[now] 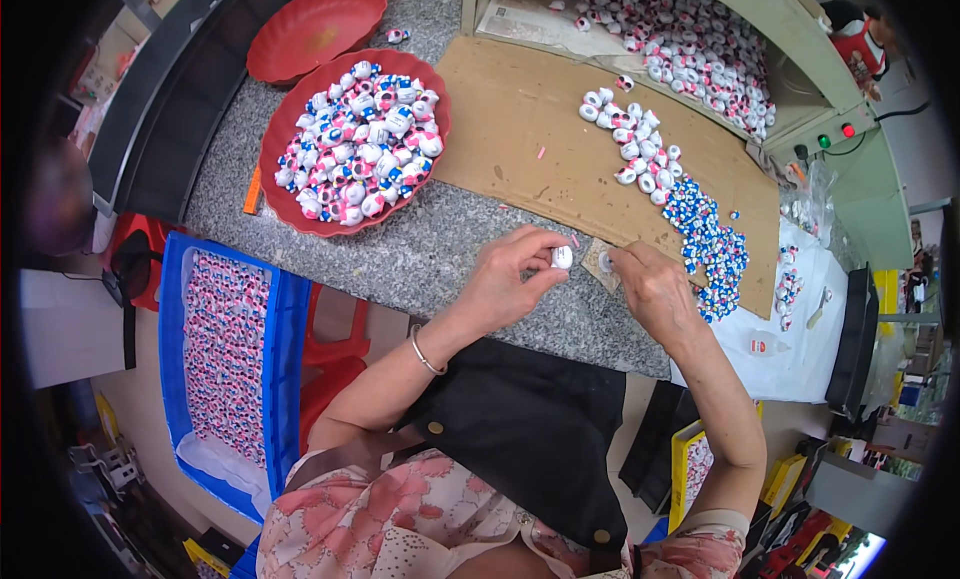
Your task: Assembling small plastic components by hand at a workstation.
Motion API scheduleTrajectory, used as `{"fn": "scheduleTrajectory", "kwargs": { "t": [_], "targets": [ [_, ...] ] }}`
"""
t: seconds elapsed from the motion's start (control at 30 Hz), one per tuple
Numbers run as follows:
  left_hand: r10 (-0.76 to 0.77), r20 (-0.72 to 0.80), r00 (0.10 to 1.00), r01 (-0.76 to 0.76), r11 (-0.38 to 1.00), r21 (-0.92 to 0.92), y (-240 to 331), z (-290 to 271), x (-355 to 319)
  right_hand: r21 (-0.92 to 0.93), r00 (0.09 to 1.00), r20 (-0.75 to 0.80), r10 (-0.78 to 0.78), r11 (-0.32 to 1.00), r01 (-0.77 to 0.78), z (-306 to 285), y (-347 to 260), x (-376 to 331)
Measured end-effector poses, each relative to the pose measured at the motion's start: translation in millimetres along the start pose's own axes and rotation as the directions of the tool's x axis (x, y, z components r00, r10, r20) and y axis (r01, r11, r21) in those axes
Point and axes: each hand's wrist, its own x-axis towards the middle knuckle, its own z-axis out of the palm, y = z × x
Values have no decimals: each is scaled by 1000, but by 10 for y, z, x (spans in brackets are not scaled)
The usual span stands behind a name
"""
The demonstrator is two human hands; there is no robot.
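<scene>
My left hand (508,279) pinches a small white rounded figurine piece (562,258) between thumb and fingertips, just over the near edge of the granite worktop. Close beside it, my right hand (655,291) has its fingers pressed together at a small pale spot; what they grip is too small to make out. To the right of this hand lies a heap of tiny blue-and-white pieces (708,247). Beyond it, larger white-and-pink figurine pieces (640,151) are strewn over a cardboard sheet (520,109).
A red scalloped bowl (275,204) full of figurines stands left, with another red bowl (320,29) behind. A blue crate (172,354) of small pieces is at lower left. A pale metal box (870,169) with loose pieces inside stands at the back right. A small bottle (768,346) lies on white paper.
</scene>
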Motion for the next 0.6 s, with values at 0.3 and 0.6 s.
{"fn": "scheduleTrajectory", "kwargs": {
  "t": [0.3,0.6],
  "targets": [
    [87,27,996,-90,987,131,-31,204,-8,835,775,244,583,280,-474,47,-226,-155],
    [-78,349,934,171,955,-243,29,128,69,587,961,-81,265,792,-169,-48,-296,-246]
  ]
}}
